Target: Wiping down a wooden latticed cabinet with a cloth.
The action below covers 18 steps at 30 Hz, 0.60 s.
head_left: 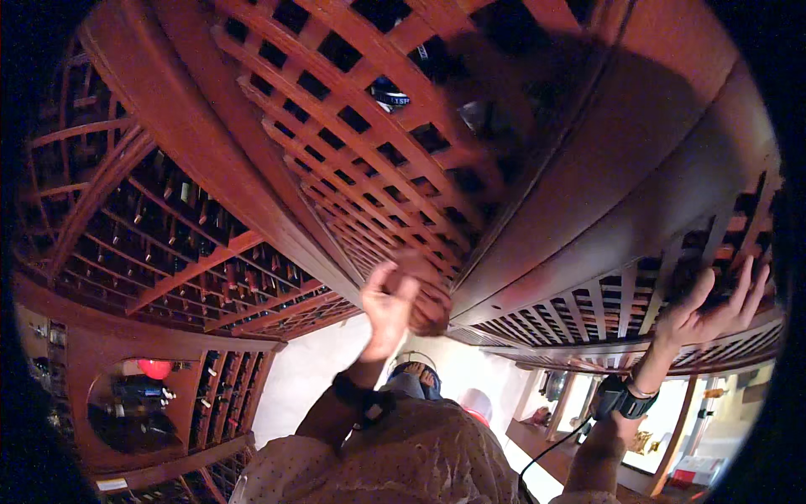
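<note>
My left hand [389,299] is raised in front of me beside the lower part of a reddish wooden lattice door [371,151], fingers bent and somewhat blurred; whether it touches the wood I cannot tell. My right hand [715,309] reaches out to the right with spread fingers, near a second lattice panel [598,309] that stands at an angle. Nothing shows in its grasp. Between the two panels runs a broad wooden frame board [567,208]. Behind the lattice lies a dark bottle with a label [389,94]. Both wrists wear black straps, and a cable hangs from the right one.
Wooden racks [189,246] full of wine bottles line the left. Below them is a cabinet with a round opening [132,403] holding bottles. At the lower right are lit shelves [655,428] with objects. My feet [419,372] stand on a pale floor.
</note>
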Motion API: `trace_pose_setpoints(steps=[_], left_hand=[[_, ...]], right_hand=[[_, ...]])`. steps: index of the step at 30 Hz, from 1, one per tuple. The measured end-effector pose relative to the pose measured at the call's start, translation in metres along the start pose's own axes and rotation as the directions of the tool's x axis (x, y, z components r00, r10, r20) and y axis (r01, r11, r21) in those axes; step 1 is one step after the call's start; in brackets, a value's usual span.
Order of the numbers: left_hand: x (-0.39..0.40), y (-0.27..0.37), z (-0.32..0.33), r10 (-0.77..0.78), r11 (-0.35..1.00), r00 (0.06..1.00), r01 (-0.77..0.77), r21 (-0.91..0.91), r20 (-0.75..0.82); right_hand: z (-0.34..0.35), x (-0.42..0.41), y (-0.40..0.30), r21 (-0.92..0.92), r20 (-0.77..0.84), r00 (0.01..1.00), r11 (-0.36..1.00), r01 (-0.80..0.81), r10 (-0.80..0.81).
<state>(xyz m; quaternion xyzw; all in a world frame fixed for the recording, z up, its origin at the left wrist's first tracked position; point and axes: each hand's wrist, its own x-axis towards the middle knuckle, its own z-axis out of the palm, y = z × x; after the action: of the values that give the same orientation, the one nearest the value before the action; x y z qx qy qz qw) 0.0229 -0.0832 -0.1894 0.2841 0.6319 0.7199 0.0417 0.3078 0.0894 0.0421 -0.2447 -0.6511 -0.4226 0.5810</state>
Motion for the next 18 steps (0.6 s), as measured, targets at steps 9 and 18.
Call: trace_pose_setpoints(steps=[9, 18], left_hand=[[0.057, 0.071, -0.013, 0.177, 0.984, 0.97, -0.174, 0.032, -0.164], [-0.051, -0.03, 0.021, -0.177, 0.961, 0.93, 0.233, -0.146, 0.322]], right_hand=[[-0.003, 0.004, 0.006, 0.017, 0.044, 0.996, 0.997, -0.074, 0.073], [0.0, 0.0, 0.001, 0.038, 0.02, 0.997, 0.996, -0.075, 0.074]])
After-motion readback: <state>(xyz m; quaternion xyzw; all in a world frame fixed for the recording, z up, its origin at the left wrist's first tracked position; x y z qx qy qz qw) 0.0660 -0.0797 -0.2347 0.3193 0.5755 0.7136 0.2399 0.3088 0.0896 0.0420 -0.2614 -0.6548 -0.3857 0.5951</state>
